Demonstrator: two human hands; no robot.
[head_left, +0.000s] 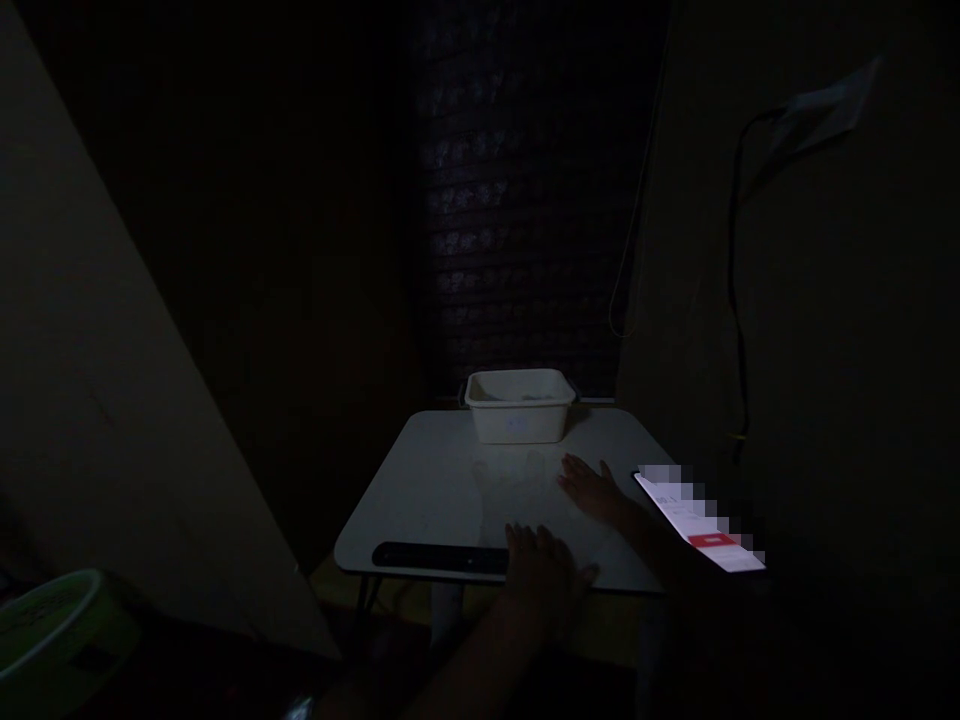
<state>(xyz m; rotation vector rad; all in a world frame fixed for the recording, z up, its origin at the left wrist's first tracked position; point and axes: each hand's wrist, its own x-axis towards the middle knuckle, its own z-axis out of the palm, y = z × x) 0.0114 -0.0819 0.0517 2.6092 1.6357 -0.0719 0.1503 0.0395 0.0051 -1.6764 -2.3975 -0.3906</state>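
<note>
My left hand (541, 570) rests at the near edge of a small white table (420, 480), its fingers pointing forward and its thumb apart. It covers the right part of a long black slot (439, 557) set along that edge. Farther forward, my right hand (592, 490) lies palm down on the tabletop with its fingers stretched toward the left. Neither hand appears to hold anything. A white plastic tub (519, 420) with dark side handles stands at the table's far side, beyond both hands. Its contents are too dim to make out.
To the right, a phone (686, 520) glows with its screen lit. A dark cable (735, 270) hangs from a wall fixture (825, 105). At the lower left is a green basket (71, 630) with a pale rim. Walls stand close on both sides, and the room is very dark.
</note>
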